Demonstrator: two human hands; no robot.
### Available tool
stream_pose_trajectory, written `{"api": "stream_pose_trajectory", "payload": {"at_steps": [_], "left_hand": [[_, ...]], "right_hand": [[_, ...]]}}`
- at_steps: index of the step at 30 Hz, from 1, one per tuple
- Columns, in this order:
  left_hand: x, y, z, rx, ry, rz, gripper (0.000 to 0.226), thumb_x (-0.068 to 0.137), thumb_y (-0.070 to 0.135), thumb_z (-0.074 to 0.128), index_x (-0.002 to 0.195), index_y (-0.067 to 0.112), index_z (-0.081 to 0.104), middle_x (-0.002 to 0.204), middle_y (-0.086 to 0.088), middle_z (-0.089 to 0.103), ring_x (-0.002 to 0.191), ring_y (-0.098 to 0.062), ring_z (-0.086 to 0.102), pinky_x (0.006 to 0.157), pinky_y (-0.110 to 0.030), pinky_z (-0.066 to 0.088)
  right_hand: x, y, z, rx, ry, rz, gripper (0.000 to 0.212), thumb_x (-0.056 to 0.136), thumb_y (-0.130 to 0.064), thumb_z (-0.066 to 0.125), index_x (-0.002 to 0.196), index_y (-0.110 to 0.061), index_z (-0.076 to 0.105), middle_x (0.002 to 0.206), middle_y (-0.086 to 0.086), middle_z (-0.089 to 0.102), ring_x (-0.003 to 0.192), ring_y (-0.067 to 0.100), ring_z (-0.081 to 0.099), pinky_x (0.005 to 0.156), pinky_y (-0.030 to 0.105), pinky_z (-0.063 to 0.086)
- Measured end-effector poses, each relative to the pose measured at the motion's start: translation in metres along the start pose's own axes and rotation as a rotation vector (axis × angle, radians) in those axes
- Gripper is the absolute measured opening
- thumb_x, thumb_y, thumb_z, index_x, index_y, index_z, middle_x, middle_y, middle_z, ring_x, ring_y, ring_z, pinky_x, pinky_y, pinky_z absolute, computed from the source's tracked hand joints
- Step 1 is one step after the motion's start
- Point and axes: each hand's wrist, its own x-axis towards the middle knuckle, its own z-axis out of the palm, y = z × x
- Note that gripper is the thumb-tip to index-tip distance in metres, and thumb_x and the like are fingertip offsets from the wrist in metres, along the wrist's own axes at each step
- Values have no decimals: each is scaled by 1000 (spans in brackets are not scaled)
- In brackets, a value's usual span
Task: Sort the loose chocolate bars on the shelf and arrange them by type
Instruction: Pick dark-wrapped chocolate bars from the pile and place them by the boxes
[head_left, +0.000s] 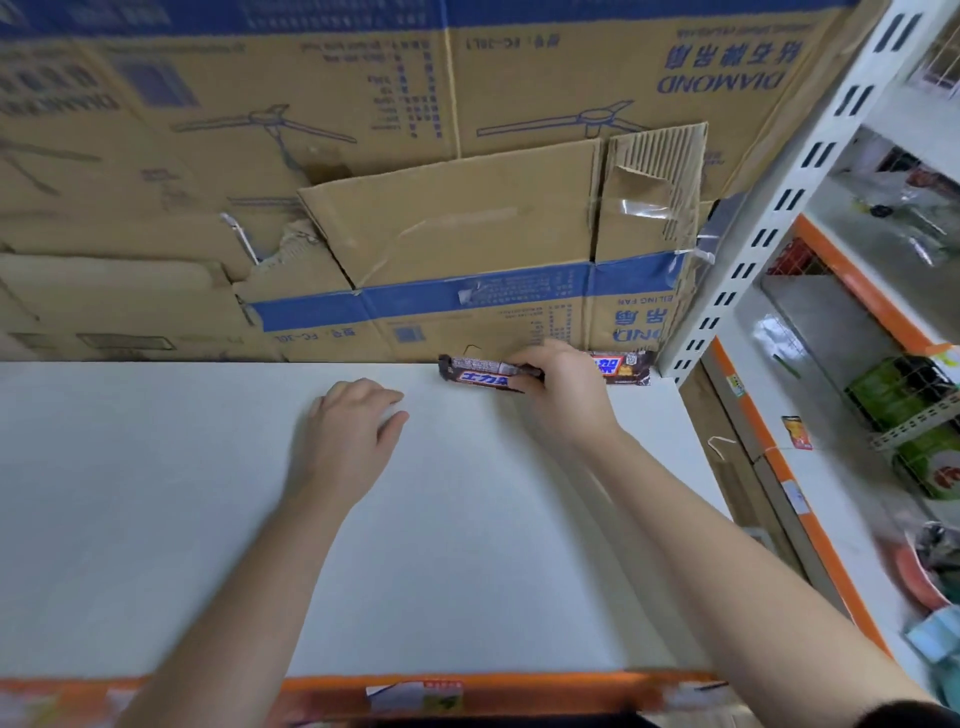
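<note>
Two chocolate bars (483, 375) on shelf (208, 519)

The right hand (563, 387) grips a chocolate bar (480, 374) at the back of the white shelf (156, 519) — the left hand (348, 431) rests flat nearby.

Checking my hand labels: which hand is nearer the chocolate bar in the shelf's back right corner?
Right. The right hand is just left of that corner bar, gripping a second bar; the left hand rests on the shelf farther left.
</note>
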Motion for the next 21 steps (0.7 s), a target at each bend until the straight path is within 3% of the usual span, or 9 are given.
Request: {"api": "stream_pose_trajectory", "payload": {"at_steps": [7, 13, 21], "left_hand": [[-9, -8, 1, -22, 7, -36, 30, 87, 35, 48, 105, 22, 68, 103, 6, 62, 98, -22, 55, 82, -37, 46], [-10, -7, 1, -24, -3, -49, 30, 86, 35, 47, 104, 23, 68, 103, 7, 62, 98, -21, 55, 83, -38, 46], [-9, -6, 0, -21, -2, -55, 28, 85, 34, 48, 102, 23, 67, 103, 7, 61, 98, -20, 54, 83, -37, 45]], "right_hand": [[17, -12, 23, -77, 69, 70, 9, 77, -10, 68, 83, -10, 61, 80, 7, 65, 74, 28, 56, 61, 38, 45], [17, -13, 34, -231, 159, 8, 6, 84, -8, 59, 81, -8, 64, 83, 8, 57, 70, 33, 54, 51, 33, 39], [16, -8, 40, -347, 246, -5, 8, 83, -8, 62, 80, -10, 68, 77, 5, 59, 76, 31, 51, 53, 34, 42]]}}
